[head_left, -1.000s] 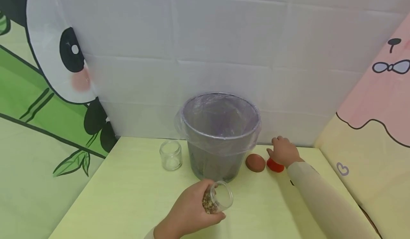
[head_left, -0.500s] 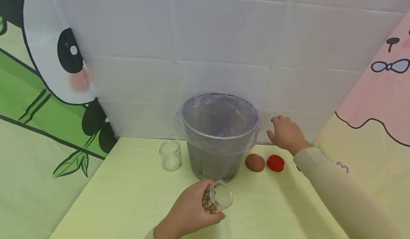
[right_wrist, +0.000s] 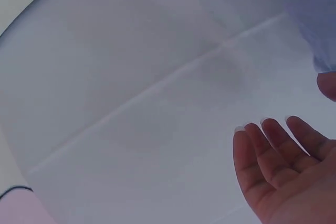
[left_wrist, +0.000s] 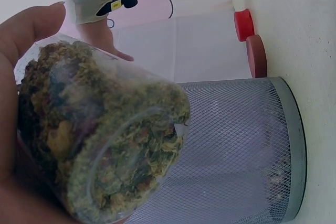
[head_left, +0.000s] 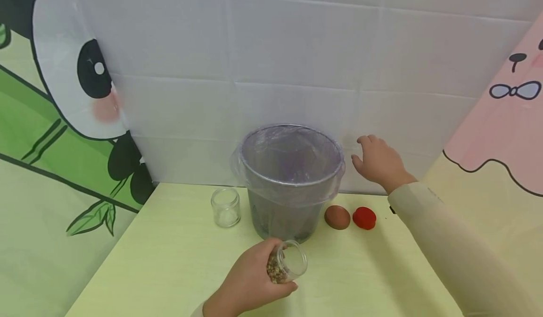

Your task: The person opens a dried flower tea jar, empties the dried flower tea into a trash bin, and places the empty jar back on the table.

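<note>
Right hand [head_left: 379, 162] has risen off the table, fingers spread loose, empty, now level with the lined mesh bin [head_left: 291, 180] rim, just right of it. Left hand [head_left: 250, 281] grips the filled jar [head_left: 287, 262] near the bin's front. Wrist view shows dried herbs packed inside. Egg [head_left: 337, 217], red cap [head_left: 364, 217] lie clear below.

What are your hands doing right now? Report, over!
Left hand grips open jar of dried bits, tilted toward mesh bin. Right hand open, empty, raised beside bin rim. Nothing between jar and bin.
</note>
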{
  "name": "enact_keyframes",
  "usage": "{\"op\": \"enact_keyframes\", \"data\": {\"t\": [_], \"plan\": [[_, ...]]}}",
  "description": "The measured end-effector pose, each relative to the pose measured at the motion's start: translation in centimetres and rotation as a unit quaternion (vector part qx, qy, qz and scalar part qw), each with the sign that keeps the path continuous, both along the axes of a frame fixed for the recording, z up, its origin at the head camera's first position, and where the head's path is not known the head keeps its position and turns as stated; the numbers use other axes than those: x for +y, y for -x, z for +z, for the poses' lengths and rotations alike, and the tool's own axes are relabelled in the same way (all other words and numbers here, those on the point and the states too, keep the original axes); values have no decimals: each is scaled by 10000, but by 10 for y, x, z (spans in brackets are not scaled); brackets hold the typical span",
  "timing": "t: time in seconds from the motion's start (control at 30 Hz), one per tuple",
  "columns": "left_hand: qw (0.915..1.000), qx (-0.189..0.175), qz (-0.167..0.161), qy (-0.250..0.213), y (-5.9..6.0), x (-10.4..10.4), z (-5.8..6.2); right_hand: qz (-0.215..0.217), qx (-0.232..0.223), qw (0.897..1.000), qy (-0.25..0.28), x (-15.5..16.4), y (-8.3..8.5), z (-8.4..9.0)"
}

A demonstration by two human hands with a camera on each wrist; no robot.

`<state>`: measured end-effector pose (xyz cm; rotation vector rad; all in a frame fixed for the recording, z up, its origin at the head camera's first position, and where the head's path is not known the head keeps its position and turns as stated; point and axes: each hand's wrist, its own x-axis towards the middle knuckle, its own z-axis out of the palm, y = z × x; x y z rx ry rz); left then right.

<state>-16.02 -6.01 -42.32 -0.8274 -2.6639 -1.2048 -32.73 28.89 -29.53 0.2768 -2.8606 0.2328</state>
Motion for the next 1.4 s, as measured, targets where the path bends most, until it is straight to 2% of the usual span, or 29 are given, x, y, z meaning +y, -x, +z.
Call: {"op": "enact_keyframes", "data": {"t": [0.13,0.27,0.4,0.5,0.63,0.8,1.03,1.4], "plan": [[10000,42,23,13,0,0,-1,-139,-127,9970,755,-4,2,15],[10000,69,32,17,1,0,-2,-165,-218,9884,1495,-10,5,25],[9999,94,86,56,1,-1,-2,-177,-616,9701,2343,-21,7,27],[9998,54,165,98,2,-2,-3,-294,-949,9560,2760,-30,8,26],[9997,-3,217,94,3,-2,-4,-456,-1183,9485,2903,-41,10,26],[9998,118,153,37,5,-1,-5,-629,-1417,9416,2988,-50,15,27],[9997,200,105,-4,4,-2,-5,-681,-1728,9236,3352,-59,21,25],[9997,230,97,23,4,-1,-5,-753,-1640,9377,2969,-69,28,13]]}}
